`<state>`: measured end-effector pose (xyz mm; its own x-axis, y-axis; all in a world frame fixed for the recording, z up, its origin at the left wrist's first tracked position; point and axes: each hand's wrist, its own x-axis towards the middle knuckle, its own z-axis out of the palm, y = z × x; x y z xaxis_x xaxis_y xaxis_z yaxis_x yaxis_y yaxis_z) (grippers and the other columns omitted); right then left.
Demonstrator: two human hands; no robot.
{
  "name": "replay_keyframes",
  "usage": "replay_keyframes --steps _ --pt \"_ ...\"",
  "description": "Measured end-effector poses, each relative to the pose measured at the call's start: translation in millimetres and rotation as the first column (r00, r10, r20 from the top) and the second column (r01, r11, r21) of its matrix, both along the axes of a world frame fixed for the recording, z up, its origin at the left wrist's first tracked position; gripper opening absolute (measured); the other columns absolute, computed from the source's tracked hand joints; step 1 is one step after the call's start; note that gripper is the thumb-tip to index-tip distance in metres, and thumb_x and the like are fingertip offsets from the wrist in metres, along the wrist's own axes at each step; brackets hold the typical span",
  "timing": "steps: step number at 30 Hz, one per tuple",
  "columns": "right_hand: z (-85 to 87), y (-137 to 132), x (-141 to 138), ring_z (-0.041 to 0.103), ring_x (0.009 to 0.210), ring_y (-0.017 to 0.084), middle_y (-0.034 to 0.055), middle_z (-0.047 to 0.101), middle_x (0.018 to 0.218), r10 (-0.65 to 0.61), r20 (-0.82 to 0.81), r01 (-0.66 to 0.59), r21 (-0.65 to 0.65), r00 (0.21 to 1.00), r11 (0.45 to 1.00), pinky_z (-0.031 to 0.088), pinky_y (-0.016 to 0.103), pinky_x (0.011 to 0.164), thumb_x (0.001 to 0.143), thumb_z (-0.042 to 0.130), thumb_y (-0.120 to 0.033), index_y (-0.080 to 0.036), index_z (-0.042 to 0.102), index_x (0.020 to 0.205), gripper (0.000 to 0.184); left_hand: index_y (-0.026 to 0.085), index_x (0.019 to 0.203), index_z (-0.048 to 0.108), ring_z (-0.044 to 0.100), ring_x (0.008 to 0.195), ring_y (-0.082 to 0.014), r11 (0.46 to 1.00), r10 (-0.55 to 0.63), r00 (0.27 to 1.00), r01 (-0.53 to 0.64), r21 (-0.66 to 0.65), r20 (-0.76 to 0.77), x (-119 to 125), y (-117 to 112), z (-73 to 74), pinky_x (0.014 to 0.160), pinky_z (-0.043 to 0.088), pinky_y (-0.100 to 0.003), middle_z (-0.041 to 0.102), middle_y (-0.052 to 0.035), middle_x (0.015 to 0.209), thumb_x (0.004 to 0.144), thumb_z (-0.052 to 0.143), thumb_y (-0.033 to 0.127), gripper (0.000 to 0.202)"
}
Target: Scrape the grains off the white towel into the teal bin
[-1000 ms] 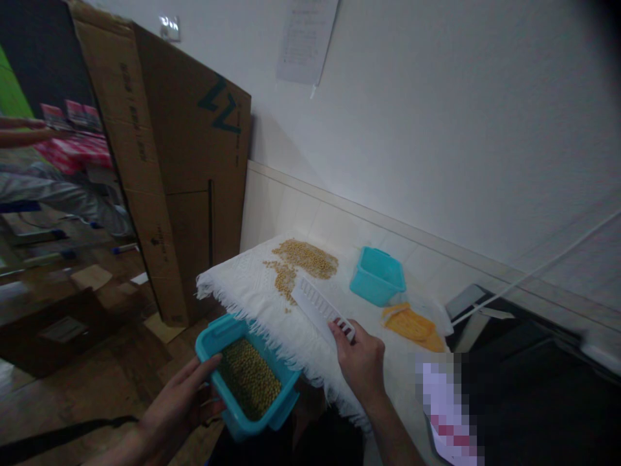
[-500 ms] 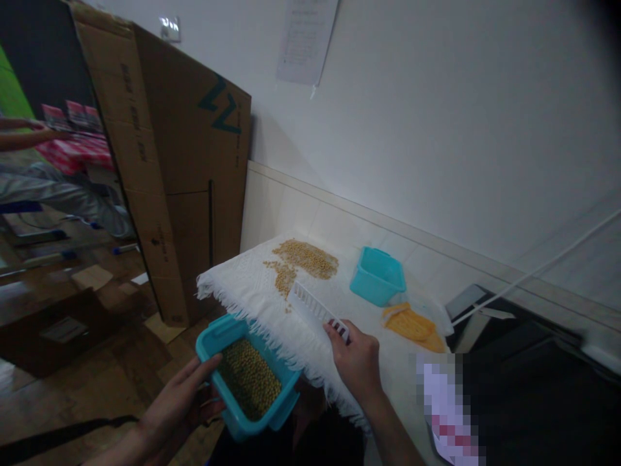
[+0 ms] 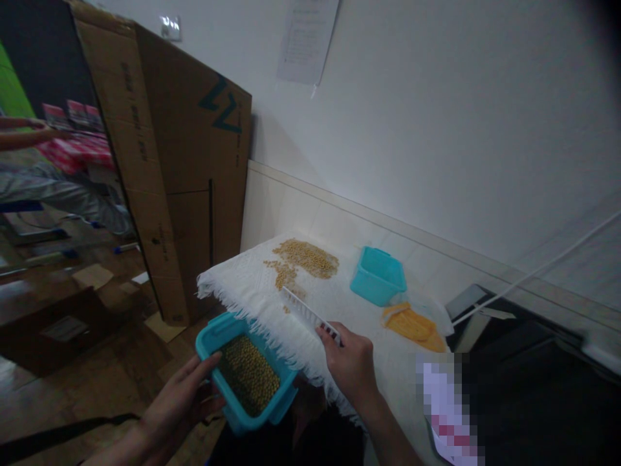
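Observation:
My left hand (image 3: 182,395) grips the near-left rim of a turquoise plastic tub (image 3: 288,404), thumb over the edge. The tub is held tilted below the table's fringed edge, with many soybeans (image 3: 255,375) inside. In my right hand (image 3: 352,359) is a long white slotted plastic strip (image 3: 308,314), its exact kind unclear. It stands on edge on the white cloth (image 3: 233,268), its far end close to scattered soybeans (image 3: 284,273). Behind these lies a larger spread of soybeans (image 3: 310,257). A few loose beans (image 3: 286,310) rest between the strip and the fringe.
A second turquoise tub (image 3: 378,275) stands at the back of the table, near a yellow cloth-like item (image 3: 412,325) in clear plastic. A tall cardboard box (image 3: 194,142) rises at the left. Beyond it, another person's arms (image 3: 24,136) show at a red checked cloth.
My right hand has drawn the slotted strip slightly left and toward the fringe, and the strip has turned more edge-on. My left hand and its tub have barely moved.

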<state>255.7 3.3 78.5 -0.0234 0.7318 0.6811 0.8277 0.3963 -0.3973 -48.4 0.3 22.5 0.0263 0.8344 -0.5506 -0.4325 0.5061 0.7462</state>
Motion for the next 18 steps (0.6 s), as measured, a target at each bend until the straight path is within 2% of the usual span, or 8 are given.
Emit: replay_keyframes --steps 5,12,15,18 --pt "-0.4 -8 -12 0.081 0.061 0.017 0.0060 0.085 0.077 0.046 0.081 -0.054 0.100 0.996 0.994 0.057 0.019 0.063 0.114 0.059 -0.028 -0.015 0.085 0.097 0.034 0.023 0.104 0.079 0.075 0.066 -0.0191 1.000 0.016 1.000 -0.016 -0.015 0.009 -1 1 -1.9 0.066 0.069 -0.032 0.082 -0.0009 0.082 0.057 0.108 0.042 0.058" --pt "3.9 -6 -24 0.082 0.059 0.018 0.0057 0.083 0.073 0.038 0.089 -0.052 0.162 0.995 0.985 0.059 0.021 0.060 0.116 0.054 -0.027 -0.014 0.083 0.093 0.039 0.023 0.109 0.076 0.077 0.066 -0.0190 1.000 0.024 0.999 -0.024 0.001 0.032 -1 2 -15.2 0.065 0.068 -0.030 0.083 -0.0008 0.080 0.069 0.104 0.035 0.050" --pt "1.4 -12 -32 0.082 0.061 0.018 0.0070 0.084 0.076 0.075 0.081 -0.089 0.185 0.994 0.979 0.060 0.021 0.063 0.116 0.054 -0.025 -0.014 0.083 0.095 0.038 0.022 0.108 0.074 0.081 0.070 -0.0212 0.998 0.060 0.998 -0.060 -0.007 0.024 2 1 -12.0 0.067 0.068 -0.030 0.086 -0.0035 0.084 0.071 0.101 0.027 0.046" --pt "-0.3 -20 -38 0.082 0.061 0.017 0.0068 0.085 0.077 0.130 0.045 -0.136 0.173 0.990 0.975 0.061 0.020 0.065 0.116 0.053 -0.025 -0.015 0.084 0.096 0.038 0.023 0.113 0.076 0.085 0.077 -0.0248 0.995 0.090 0.996 -0.090 -0.031 0.011 4 0 -7.4 0.071 0.070 -0.032 0.089 -0.0062 0.089 0.072 0.099 0.025 0.046"
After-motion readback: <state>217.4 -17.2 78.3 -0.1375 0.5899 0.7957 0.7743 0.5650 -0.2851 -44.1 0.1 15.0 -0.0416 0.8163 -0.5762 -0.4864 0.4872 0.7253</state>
